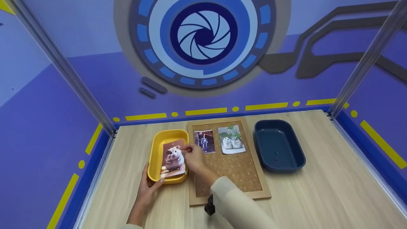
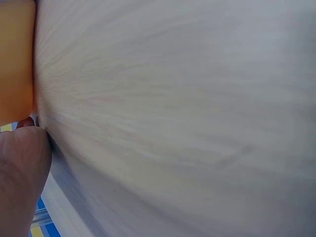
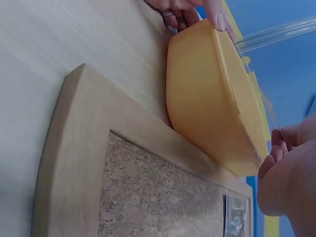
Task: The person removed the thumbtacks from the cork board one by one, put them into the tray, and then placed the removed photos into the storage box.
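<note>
A yellow plastic tray (image 1: 152, 156) stands left of the cork board, a hamster photo (image 1: 174, 162) inside it. My left hand (image 1: 148, 190) holds the tray at its near left corner, thumb on the rim and fingers against the outer wall. In the right wrist view the left thumb (image 3: 217, 15) lies over the rim. My right hand (image 1: 196, 159) pinches the photo's right edge between thumb and fingers, above the tray's right rim. Whether other photos lie beneath is hard to tell. The left wrist view catches only part of the left hand (image 2: 22, 168) beside the tray's wall (image 2: 15, 64).
The wood-framed cork board (image 1: 229, 175) lies flat on the table, bearing a photo of a person (image 1: 205, 143) and one of two small white animals (image 1: 232, 143). Right of it stands a dark blue tray (image 1: 276, 144) with tiny dark spots inside. Printed walls (image 1: 105, 82) enclose the table.
</note>
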`<state>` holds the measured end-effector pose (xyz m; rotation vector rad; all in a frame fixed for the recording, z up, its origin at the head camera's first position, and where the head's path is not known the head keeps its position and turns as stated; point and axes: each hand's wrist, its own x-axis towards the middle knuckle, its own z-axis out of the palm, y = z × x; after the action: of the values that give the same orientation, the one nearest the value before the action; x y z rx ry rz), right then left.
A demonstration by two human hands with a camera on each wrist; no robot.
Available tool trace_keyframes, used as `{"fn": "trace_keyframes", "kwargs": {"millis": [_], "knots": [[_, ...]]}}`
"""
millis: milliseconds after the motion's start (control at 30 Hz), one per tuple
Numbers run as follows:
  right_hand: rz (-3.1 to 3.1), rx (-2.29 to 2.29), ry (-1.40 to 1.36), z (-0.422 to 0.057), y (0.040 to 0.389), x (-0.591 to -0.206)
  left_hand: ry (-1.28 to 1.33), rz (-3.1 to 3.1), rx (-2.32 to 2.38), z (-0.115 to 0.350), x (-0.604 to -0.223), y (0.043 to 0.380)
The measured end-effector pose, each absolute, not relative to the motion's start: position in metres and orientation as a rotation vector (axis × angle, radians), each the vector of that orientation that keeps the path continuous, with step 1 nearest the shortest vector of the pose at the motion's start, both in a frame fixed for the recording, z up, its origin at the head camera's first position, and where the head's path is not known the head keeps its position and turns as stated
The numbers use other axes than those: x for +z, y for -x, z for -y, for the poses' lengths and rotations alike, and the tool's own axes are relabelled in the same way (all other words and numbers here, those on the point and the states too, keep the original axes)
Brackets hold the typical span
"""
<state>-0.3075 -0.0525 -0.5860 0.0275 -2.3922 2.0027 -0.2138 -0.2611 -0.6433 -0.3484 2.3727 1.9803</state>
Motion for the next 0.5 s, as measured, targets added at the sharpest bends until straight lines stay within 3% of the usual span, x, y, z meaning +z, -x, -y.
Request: {"fn": "trace_keyframes", "kwargs": {"millis": [233,500], "knots": [[2.458,1.973,0.027,0.0573,0.309,-0.5853,0.376,-2.356,1.974,0.2607,-0.6424,0.216],[2.622,1.84,-0.12,0.0569,0.305,-0.5817,0.409,-2.357,1.941,0.2624,-0.6436,0.2174]]}}
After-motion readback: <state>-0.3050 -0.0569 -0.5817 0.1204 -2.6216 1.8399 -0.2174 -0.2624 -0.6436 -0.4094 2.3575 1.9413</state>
